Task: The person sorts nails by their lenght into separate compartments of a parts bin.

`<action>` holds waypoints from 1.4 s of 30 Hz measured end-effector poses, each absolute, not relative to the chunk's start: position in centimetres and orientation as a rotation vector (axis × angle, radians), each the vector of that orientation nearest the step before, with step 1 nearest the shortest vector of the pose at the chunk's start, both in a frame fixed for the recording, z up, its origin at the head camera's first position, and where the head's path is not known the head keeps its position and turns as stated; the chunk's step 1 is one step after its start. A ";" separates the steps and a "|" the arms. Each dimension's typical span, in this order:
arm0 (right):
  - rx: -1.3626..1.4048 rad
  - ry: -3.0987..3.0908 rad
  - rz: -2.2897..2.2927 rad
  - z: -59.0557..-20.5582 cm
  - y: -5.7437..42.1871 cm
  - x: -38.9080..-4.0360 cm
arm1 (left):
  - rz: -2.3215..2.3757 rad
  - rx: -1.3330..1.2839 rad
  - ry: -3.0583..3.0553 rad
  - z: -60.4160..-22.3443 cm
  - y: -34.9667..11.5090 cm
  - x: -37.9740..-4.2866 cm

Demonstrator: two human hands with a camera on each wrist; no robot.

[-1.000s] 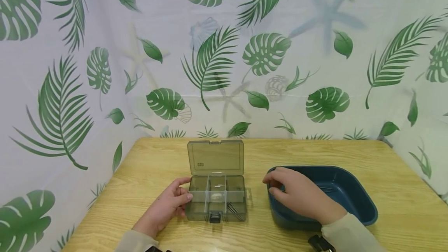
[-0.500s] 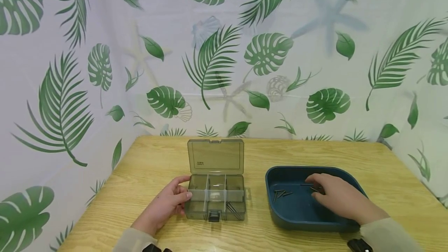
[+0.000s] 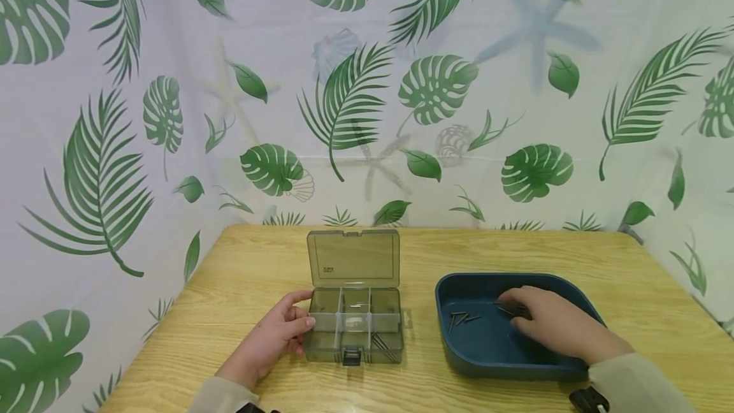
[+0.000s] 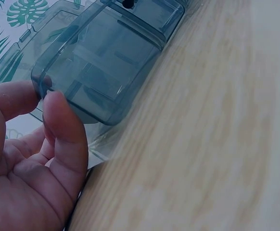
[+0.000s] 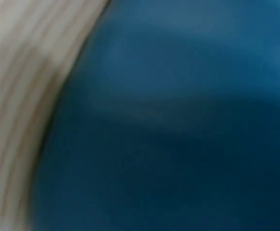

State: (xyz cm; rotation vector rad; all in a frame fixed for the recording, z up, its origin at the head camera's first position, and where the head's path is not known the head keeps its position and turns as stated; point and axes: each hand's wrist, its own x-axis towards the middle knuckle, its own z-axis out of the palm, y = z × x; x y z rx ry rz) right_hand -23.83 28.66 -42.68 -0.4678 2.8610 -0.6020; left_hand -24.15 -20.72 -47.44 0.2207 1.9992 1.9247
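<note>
The divided box (image 3: pixel 324 355), smoky and see-through, stands on the desk (image 3: pixel 421 394) with its lid (image 3: pixel 354 259) open and upright along the back edge. Dividers (image 3: pixel 354 322) split it into two rows of three compartments, and a black latch (image 3: pixel 352 356) sits at the middle of its front wall. In its front right compartment lies a small bunch of thin dark pins (image 3: pixel 383 346), slanting side by side; whether they are nails or screws is too small to tell.

At the left of the divided box is the left hand (image 3: pixel 275 334). The left wrist view shows its thumb and index fingers (image 4: pixel 65 118) pinching a corner of the box.

To the right of the divided box, apart from it, is a deep blue tray (image 3: pixel 487 368) with rounded corners. In the tray, on the side nearer the box, a few loose pins (image 3: pixel 462 318) lie at mixed angles. Farther from the box, the right hand (image 3: pixel 556 325) reaches over the tray's rim, its fingers bent down toward more pins (image 3: pixel 504 310), partly hidden beneath them. Whether those fingers pinch a pin cannot be told; the right wrist view gives only a blur of blue and a strip of desk.
</note>
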 end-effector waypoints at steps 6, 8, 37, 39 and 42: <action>-0.409 2.924 -0.422 -43.0 29.7 -24.2 | 1.923 0.212 2.001 -47.5 -20.7 -24.0; -0.401 2.932 -0.382 -43.2 29.9 -24.3 | 1.922 0.209 2.002 -47.5 -20.7 -24.1; -0.390 2.916 -0.366 -43.9 28.6 -24.2 | 1.925 0.209 2.017 -47.8 -20.8 -24.2; -0.388 2.935 -0.342 -43.9 28.6 -24.1 | 1.925 0.208 2.013 -47.8 -20.8 -24.2; -0.380 2.958 -0.309 -43.9 28.6 -24.0 | 1.921 0.217 2.007 -47.7 -20.7 -24.1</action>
